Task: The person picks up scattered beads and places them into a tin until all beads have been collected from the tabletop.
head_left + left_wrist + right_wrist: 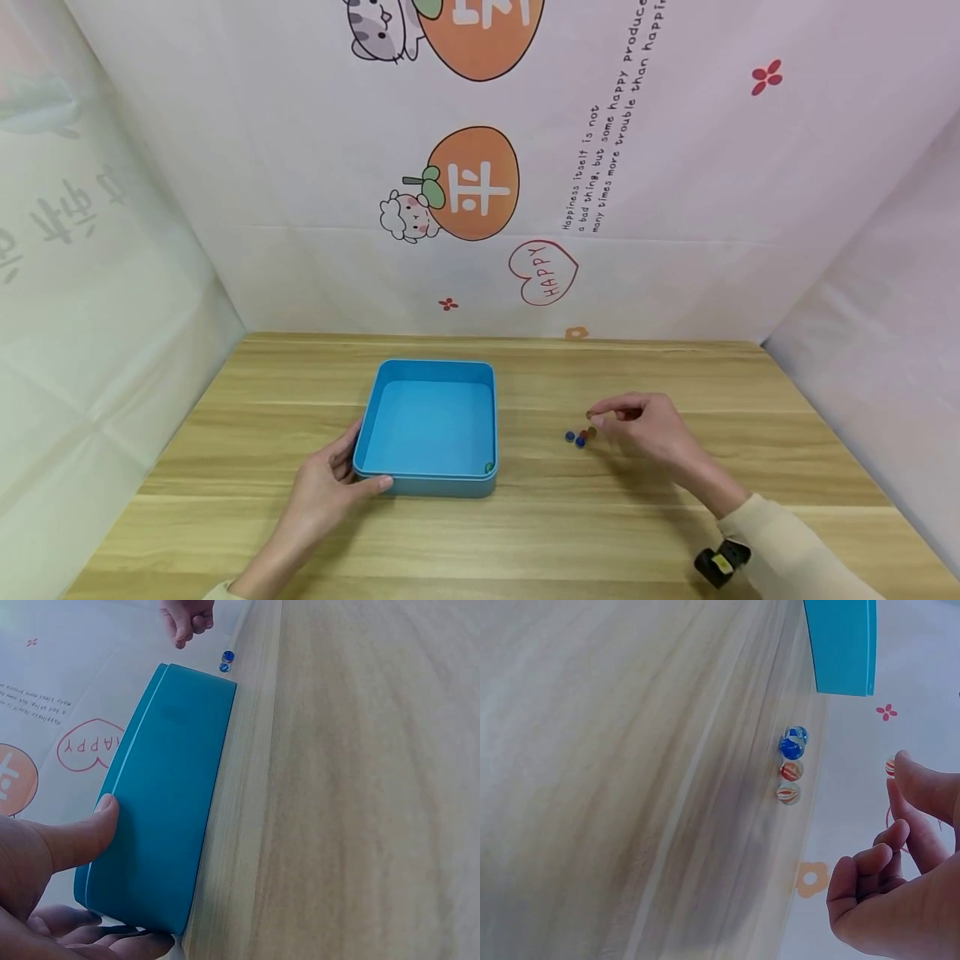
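Marbles (791,771): four lie in a close cluster on the table (540,533), right of the box (442,486); two blue, two with reddish-orange streaks.
Held marble (890,766): raised above the cluster, clear of the table.
Green marble (489,467): inside the box, at its near right corner.
Right hand (647,429): thumb and index finger nearly closed, pinching the held marble at their tips; the other fingers curl in loosely, with nothing visible in them.
Left hand (322,487): grips the box's near left corner, thumb on the near wall, fingers round the left side.
Handling: marbles look like glass, so likely hard, smooth, light, slippery and quick to roll.
Hold: best pinched across the middle with fingertip pads, firmly enough that they don't squirt away.
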Available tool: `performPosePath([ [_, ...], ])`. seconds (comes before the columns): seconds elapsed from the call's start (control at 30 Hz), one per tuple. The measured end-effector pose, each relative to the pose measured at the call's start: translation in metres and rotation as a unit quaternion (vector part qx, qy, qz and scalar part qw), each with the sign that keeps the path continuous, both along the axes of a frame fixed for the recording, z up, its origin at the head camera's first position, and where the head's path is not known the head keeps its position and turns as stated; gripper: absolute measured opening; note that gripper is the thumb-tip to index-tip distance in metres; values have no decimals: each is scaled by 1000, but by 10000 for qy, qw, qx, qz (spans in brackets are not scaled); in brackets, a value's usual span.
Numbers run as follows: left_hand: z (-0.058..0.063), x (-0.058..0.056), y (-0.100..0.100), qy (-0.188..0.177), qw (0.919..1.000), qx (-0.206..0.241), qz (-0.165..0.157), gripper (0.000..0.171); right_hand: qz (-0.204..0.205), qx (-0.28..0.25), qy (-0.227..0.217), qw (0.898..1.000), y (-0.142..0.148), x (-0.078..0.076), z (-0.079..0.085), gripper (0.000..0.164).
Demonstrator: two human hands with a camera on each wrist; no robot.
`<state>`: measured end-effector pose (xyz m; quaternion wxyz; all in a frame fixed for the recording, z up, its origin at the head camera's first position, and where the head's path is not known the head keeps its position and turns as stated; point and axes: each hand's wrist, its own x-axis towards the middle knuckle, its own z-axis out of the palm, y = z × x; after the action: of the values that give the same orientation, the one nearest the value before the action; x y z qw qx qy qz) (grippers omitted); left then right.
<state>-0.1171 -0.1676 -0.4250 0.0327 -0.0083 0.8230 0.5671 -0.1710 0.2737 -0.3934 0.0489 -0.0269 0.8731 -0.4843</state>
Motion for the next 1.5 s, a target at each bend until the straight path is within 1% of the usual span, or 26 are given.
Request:
performPosePath([
  [0.2, 1, 0, 0, 21, 10000, 33, -8, 98, 3, 103, 22, 9999, -8, -3, 3, 24],
  [0.37, 0, 0, -1, 15, 10000, 40, 8, 99, 22, 70, 61, 10000, -16, -6, 5, 22],
  [0.43, -1, 0, -2, 0, 10000, 43, 16, 99, 27, -18, 66, 10000, -19, -7, 5, 20],
  [0.67, -3, 1, -2, -19, 10000, 47, 29, 100, 156, -275, 106, 9994, -29, -8, 4, 22],
  [0.9, -1, 0, -1, 18, 10000, 8, 42, 99, 225, -252, 76, 9994, -39, -12, 10, 22],
  [1.1, 0, 1, 0, 34, 10000, 20, 27, 99, 358, -273, 152, 9989, -46, -17, 14, 20],
  [1.33, 0, 0, 0, 30, 10000, 15, 23, 99, 399, -195, 262, 9987, -60, -23, 15, 16],
  [1.5, 1, 1, -1, 18, 10000, -7, 5, 100, 448, -256, 255, 9983, -73, -27, 15, 13],
])
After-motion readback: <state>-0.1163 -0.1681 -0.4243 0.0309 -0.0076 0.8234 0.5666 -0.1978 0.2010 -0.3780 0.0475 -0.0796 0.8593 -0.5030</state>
